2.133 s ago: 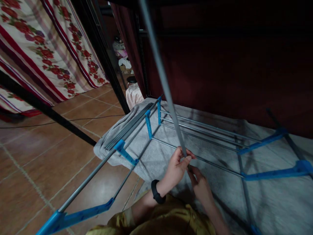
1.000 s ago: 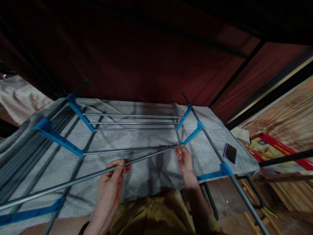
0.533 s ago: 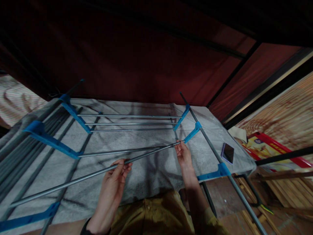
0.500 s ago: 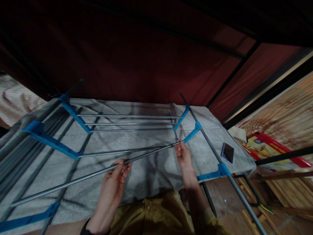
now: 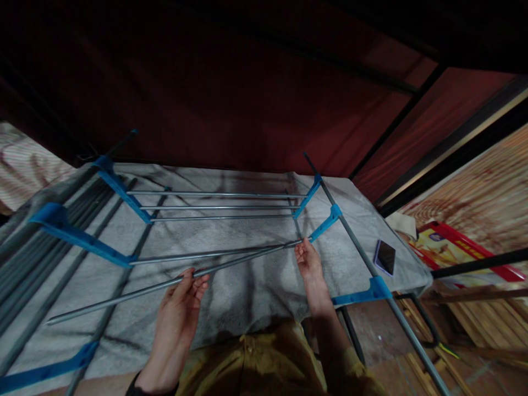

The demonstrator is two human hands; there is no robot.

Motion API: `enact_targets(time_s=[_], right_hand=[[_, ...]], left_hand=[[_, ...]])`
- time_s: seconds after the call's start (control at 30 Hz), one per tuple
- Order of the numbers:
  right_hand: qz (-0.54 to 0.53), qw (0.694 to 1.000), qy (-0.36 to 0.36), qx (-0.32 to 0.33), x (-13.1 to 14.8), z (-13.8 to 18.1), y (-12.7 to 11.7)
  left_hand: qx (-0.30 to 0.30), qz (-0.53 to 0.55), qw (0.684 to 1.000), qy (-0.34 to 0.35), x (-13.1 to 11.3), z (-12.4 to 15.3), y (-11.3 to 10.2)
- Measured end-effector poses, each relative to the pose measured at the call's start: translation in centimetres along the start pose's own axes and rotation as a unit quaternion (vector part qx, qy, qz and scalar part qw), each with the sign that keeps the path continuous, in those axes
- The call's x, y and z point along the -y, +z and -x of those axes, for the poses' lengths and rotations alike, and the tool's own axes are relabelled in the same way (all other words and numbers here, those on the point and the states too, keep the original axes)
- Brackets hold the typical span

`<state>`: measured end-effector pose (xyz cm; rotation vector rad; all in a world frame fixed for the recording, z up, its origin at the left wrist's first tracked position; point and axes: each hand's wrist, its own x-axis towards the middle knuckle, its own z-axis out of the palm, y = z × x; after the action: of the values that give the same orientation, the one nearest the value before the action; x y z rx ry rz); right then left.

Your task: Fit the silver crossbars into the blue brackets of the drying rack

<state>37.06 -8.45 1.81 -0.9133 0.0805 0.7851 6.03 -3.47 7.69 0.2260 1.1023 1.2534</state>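
My left hand [image 5: 181, 300] is closed around a thin grey metal rod [image 5: 124, 297], which slants from the lower left up toward the right. The rod's left end hangs free over the frame. My right hand [image 5: 308, 261] pinches its far end beside a blue plastic bracket [image 5: 326, 223]. A second metal rod [image 5: 177, 257] runs from the left blue bracket [image 5: 88, 240] to the same spot by my right fingers; whether they grip it too is hidden. Three crossbars [image 5: 223, 207] join the farther pair of blue brackets.
A grey cloth [image 5: 247, 286] covers the table under the rack frame. Several loose tubes [image 5: 70, 231] lie at the left. A phone [image 5: 385, 257] rests near the right edge. Another blue bracket [image 5: 365, 292] sits on the right pole, and a dark red curtain [image 5: 231, 110] hangs behind.
My left hand has shifted a little left and down along with the rod. The rod's free left end has moved right and slightly up. My right hand stays nearly in place.
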Motion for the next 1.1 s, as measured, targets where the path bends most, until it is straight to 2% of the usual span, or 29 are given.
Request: enact_targets(time_s=[0.23, 0.47, 0.87, 1.1], right_hand=[[0.018, 1.0, 0.005, 0.008, -0.1, -0.4, 0.0], [0.013, 1.0, 0.014, -0.015, 0.0, -0.7, 0.0], [0.029, 1.0, 0.01, 0.003, 0.1, -1.0, -0.5], [0.031, 1.0, 0.0, 0.002, 0.3, -1.1, -0.4]], left_hand=[[0.0, -0.004, 1.0, 0.01, 0.0, -0.8, -0.8], [-0.002, -0.014, 1.0, -0.003, 0.2, -1.1, -0.7], [-0.009, -0.02, 1.0, -0.002, 0.2, -0.8, -0.2], [0.002, -0.019, 1.0, -0.003, 0.6, -1.8, -0.8]])
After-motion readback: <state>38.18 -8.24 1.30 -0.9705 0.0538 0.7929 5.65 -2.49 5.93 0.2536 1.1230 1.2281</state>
